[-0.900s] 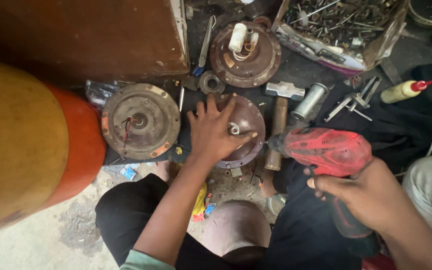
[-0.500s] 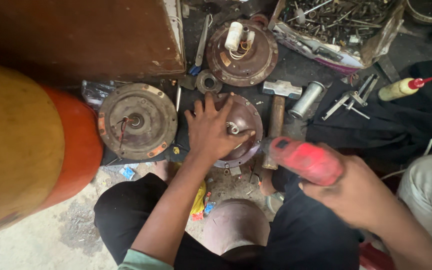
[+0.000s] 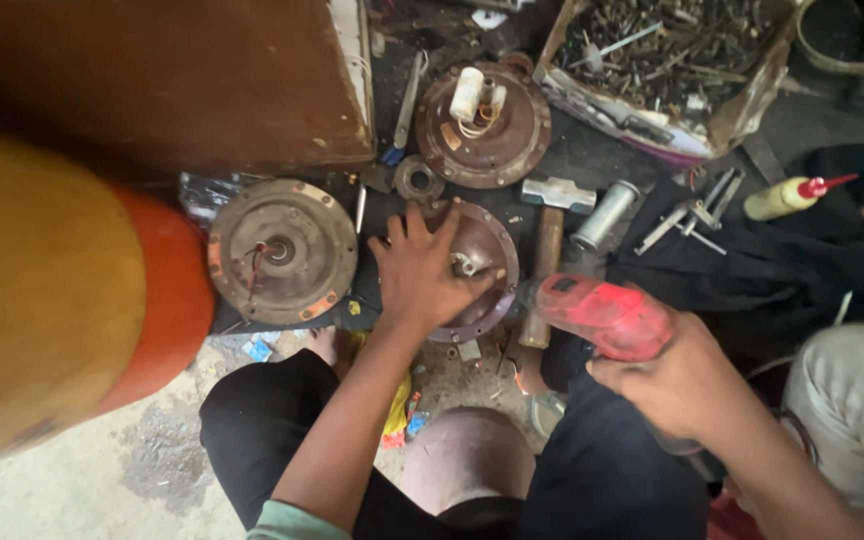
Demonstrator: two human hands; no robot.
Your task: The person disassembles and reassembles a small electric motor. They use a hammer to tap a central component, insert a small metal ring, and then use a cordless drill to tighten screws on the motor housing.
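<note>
While the right hand [image 3: 687, 385] has drawn the gripped red drill [image 3: 602, 315] closer, the left hand [image 3: 422, 270] stays spread flat on the rusty brown round motor cover [image 3: 487, 250] at frame centre.

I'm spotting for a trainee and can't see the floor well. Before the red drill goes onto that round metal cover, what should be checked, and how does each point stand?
1. Cover held down: left hand lies flat on the round metal cover. Ok.
2. Drill gripped: right hand wraps the red drill. Ok.
3. Drill tip seated on a fastener: tip hidden at the cover's edge. Cannot tell.
4. Fingers away from the tip: fingertips lie near it. Not ok.
5. Clutter: the hammer lies right beside the cover. Not ok.
</note>
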